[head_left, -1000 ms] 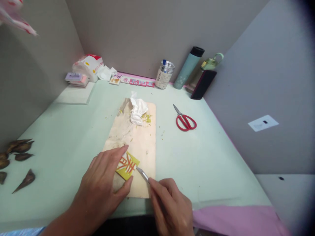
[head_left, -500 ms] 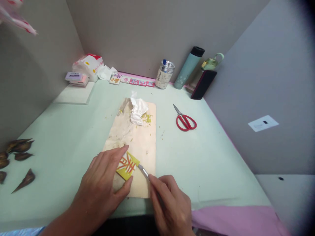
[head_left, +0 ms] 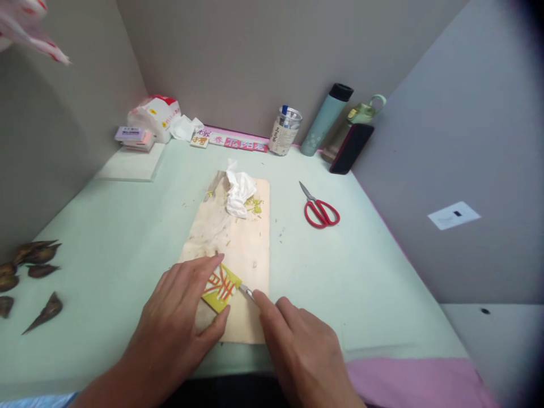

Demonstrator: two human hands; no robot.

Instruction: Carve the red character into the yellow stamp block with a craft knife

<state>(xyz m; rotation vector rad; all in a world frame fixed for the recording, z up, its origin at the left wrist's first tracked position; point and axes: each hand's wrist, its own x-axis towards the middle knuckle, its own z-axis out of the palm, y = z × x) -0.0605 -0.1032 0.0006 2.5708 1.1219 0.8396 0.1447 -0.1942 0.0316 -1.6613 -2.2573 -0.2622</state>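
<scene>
A small square carving block [head_left: 221, 288], yellow-green with a red-orange character and white cut areas, lies tilted on a long beige board [head_left: 251, 243]. My left hand [head_left: 170, 317] pins it, thumb on the near edge and fingers across the far left side, covering part of it. Gripped in my right hand [head_left: 304, 348] is a slim carving knife [head_left: 246, 292]; its metal tip meets the block's right corner, and the handle is hidden under my fingers. Farther up the board, a crumpled white tissue [head_left: 240, 192] rests beside yellow-green shavings [head_left: 255, 205].
Red-handled scissors [head_left: 321, 212] lie to the right. Along the back stand a jar of pens [head_left: 284, 136], a teal bottle [head_left: 325, 122], a green-lidded bottle [head_left: 363, 110] and a phone [head_left: 352, 148]. Brown pointed pods [head_left: 45, 311] are at left, below a white slab [head_left: 131, 164].
My right hand has rolled over and shifted slightly right, showing more of its back and less of the knife. The block and my left hand stay nearly in place.
</scene>
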